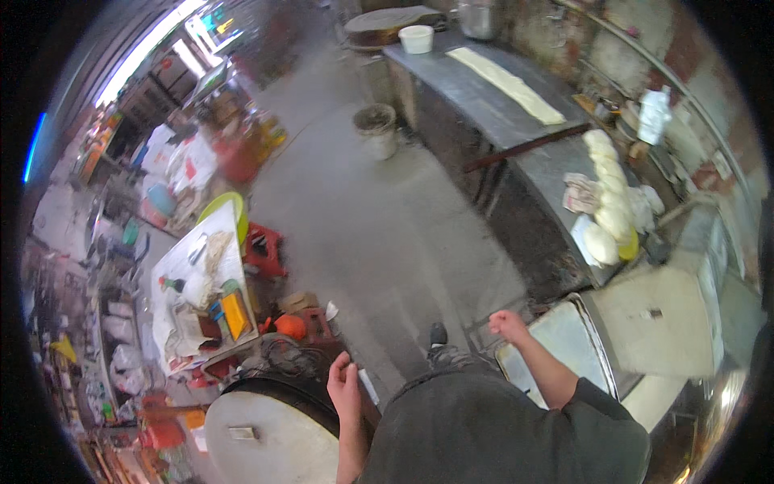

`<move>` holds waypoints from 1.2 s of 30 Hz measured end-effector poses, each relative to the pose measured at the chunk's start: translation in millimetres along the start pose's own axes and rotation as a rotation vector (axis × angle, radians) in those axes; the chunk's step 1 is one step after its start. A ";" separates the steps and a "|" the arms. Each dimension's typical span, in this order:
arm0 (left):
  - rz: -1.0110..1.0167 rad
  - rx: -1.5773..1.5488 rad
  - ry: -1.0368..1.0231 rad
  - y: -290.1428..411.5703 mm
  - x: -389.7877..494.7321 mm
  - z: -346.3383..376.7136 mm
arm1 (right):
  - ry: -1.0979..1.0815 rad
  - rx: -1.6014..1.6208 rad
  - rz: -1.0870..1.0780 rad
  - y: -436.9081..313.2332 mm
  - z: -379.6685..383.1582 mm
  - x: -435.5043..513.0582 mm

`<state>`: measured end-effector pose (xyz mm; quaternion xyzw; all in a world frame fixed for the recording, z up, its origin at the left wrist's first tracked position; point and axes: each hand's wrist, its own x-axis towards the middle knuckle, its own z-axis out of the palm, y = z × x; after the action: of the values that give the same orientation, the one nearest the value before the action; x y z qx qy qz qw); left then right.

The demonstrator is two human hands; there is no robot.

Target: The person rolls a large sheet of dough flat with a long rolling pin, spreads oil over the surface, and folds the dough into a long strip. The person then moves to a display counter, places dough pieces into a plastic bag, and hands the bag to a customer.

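Observation:
My left hand [344, 378] is raised at the lower middle, beside a large round lid [275, 438], with its fingers loosely curled and nothing seen in them. My right hand [509, 327] hangs near a metal tray [559, 348], its fingers curled in; no held thing shows. A long flat strip of dough [508, 85] lies on the dark worktop [435, 72] at the upper right. Nearer on the right, several rounded pieces of pale dough [612, 190] lie in a row, with a crumpled cloth [582, 192] beside them.
A bucket [375, 130] stands on the concrete floor by the worktop. A white tub [416, 39] sits on its far end. On the left are a cluttered white table [160, 290], a red stool [266, 249] and an orange round thing [291, 327]. Pipes run along the right wall.

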<state>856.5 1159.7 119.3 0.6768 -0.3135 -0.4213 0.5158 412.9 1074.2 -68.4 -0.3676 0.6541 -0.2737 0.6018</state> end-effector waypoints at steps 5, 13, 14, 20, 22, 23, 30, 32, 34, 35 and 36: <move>0.054 0.018 0.222 38.5 95.6 4.4 | -0.130 0.012 -0.184 -138.3 23.2 127.7; 0.012 0.093 0.143 36.7 254.6 57.5 | -0.125 -0.085 -0.269 -301.6 41.1 244.8; 0.019 0.100 0.124 38.1 280.4 64.0 | -0.124 -0.071 -0.269 -307.0 40.7 255.9; 0.043 0.233 0.022 91.4 452.5 102.7 | 0.059 -0.009 0.011 -336.8 15.9 313.0; 0.129 0.262 -0.008 122.7 509.1 127.1 | 0.047 0.043 -0.096 -354.9 4.3 330.2; 0.167 0.280 -0.030 140.1 538.8 141.8 | 0.114 0.048 -0.060 -362.8 0.7 334.1; 0.357 0.182 -0.293 235.6 672.2 277.0 | 0.201 0.151 -0.057 -422.0 -1.7 399.3; 0.299 0.163 -0.361 246.1 696.5 312.7 | 0.189 0.079 -0.046 -437.7 -5.7 427.6; 0.245 0.191 -0.382 249.7 711.7 336.5 | 0.181 0.060 -0.019 -449.4 -11.2 449.7; 0.232 0.203 -0.390 252.4 724.2 347.3 | 0.190 0.072 -0.009 -458.8 -16.2 466.1; 0.191 0.205 -0.375 255.1 732.1 353.8 | 0.197 0.090 -0.016 -472.3 -19.3 492.7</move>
<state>871.2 308.0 144.2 0.6029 -0.5077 -0.4548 0.4146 462.7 399.5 23.4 -0.3167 0.6942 -0.3424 0.5481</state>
